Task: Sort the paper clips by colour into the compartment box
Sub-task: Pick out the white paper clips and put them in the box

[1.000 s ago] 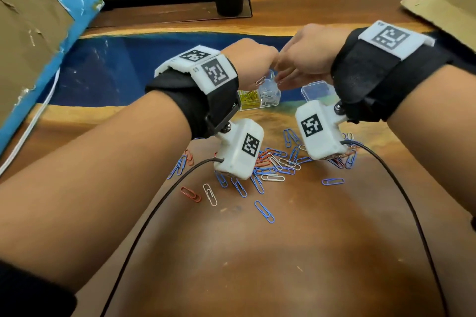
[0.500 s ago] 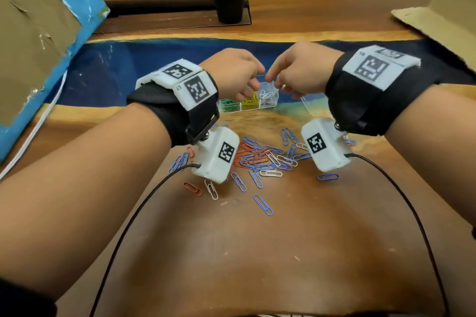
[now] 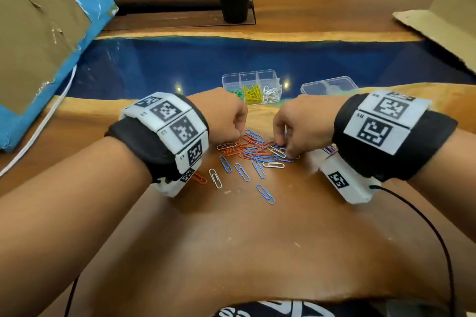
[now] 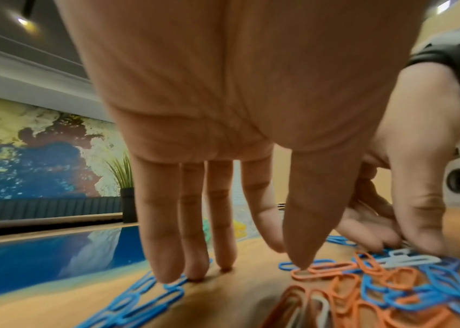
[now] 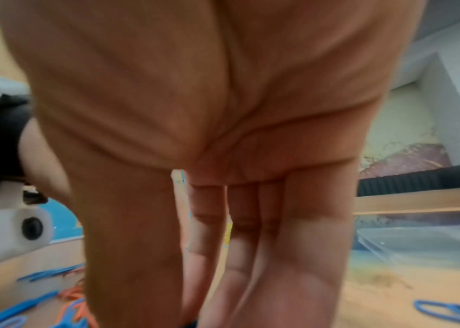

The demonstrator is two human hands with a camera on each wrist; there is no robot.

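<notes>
Head view: left hand point(image 3: 223, 115) and right hand point(image 3: 300, 128), fingers extended and holding nothing, reach into the mixed paper clips point(image 3: 253, 153) on the surface point(image 3: 257, 252). The compartment box point(image 3: 251, 87) lies at 12 o'clock — isolate one colour before pinching.

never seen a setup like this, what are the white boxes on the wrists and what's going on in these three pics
No robot here: a person sorts paper clips by hand. The white boxes are cameras strapped under each wrist. One picture comes from a head camera looking down; the other two look along each palm.

On the table lies a pile of clips, blue, orange and white. Behind it stands the clear box, holding green, yellow and white clips in separate compartments, with its lid beside it.

The left hand reaches down with straight fingers onto the clips. The right hand works in the pile; whether it holds a clip is hidden.
</notes>
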